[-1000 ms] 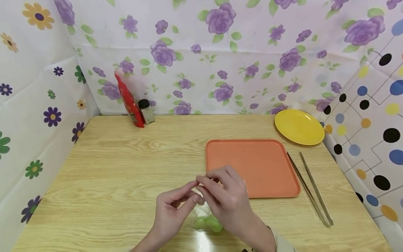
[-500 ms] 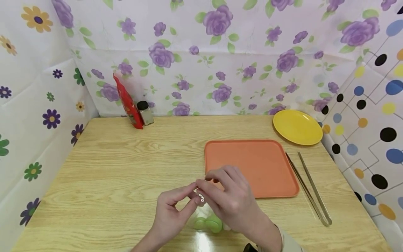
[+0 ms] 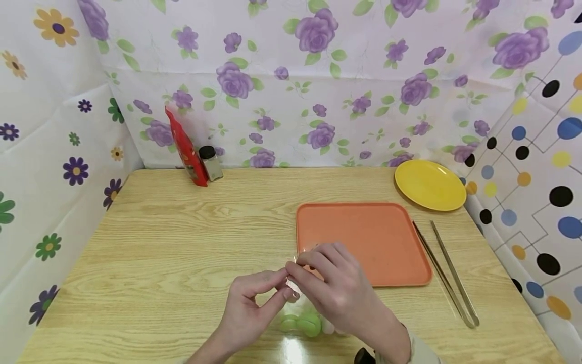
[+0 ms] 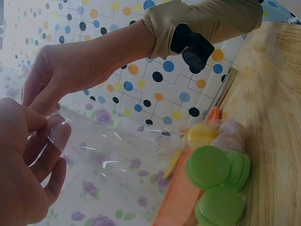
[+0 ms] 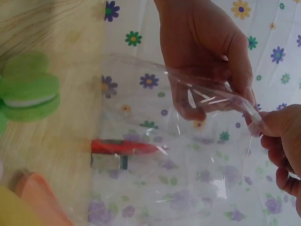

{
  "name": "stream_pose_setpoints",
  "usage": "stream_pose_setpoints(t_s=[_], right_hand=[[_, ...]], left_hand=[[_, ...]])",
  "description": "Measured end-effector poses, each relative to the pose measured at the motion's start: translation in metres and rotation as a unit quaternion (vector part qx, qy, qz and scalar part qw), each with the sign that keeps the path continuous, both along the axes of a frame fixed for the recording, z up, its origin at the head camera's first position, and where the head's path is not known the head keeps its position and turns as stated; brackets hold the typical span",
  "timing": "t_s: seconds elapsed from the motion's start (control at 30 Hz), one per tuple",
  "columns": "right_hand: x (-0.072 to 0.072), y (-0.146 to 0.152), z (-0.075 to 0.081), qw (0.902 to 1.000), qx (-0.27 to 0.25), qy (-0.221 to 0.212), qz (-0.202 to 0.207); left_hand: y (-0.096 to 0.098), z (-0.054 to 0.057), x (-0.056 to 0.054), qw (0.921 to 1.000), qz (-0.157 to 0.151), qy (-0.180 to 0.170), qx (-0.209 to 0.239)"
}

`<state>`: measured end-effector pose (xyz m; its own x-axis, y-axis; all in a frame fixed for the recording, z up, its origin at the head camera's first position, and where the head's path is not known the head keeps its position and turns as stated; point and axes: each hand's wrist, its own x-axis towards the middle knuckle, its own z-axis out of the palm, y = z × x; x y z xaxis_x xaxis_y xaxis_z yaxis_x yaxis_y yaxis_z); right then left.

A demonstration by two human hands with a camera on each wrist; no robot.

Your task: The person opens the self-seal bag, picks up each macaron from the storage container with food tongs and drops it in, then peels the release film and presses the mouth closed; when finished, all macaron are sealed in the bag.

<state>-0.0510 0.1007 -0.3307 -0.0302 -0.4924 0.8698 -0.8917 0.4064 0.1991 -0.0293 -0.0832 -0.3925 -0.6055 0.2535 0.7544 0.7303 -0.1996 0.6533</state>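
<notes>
A clear plastic bag (image 4: pixel 110 153) hangs between my two hands, its top edge at their fingertips. Low in the bag are green macarons (image 3: pixel 309 324), with a yellow macaron (image 4: pixel 202 133) and pale pink ones (image 4: pixel 229 136) beside them. My left hand (image 3: pixel 249 306) pinches the bag's top edge between thumb and fingers. Right against it, my right hand (image 3: pixel 338 288) pinches the same edge, thumb and forefinger meeting on the film in the right wrist view. In the head view, the right hand covers part of the bag.
An orange tray (image 3: pixel 364 242) lies just beyond the right hand. Metal tongs (image 3: pixel 447 275) rest to its right, and a yellow plate (image 3: pixel 429 184) at the back right corner. A red pouch (image 3: pixel 186 146) and a black-lidded jar (image 3: pixel 211 164) stand at the back left.
Both hands have shifted slightly right, still pinching the bag's edge. More of the pale macarons shows beside the right hand, and clear film now shows above the fingers.
</notes>
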Motion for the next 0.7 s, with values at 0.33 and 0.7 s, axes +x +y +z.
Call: stream_pose_setpoints(t_s=[0.33,0.7], right_hand=[[-0.01,0.004,0.001,0.997,0.006,0.066,0.038],[-0.01,-0.004,-0.005,0.9899,-0.102,-0.011,0.098]], left_hand=[[-0.002,-0.001,-0.004,0.9994,-0.033,0.004,-0.003],[-0.002,-0.001,-0.001,0.9996,-0.028,0.002,-0.008]])
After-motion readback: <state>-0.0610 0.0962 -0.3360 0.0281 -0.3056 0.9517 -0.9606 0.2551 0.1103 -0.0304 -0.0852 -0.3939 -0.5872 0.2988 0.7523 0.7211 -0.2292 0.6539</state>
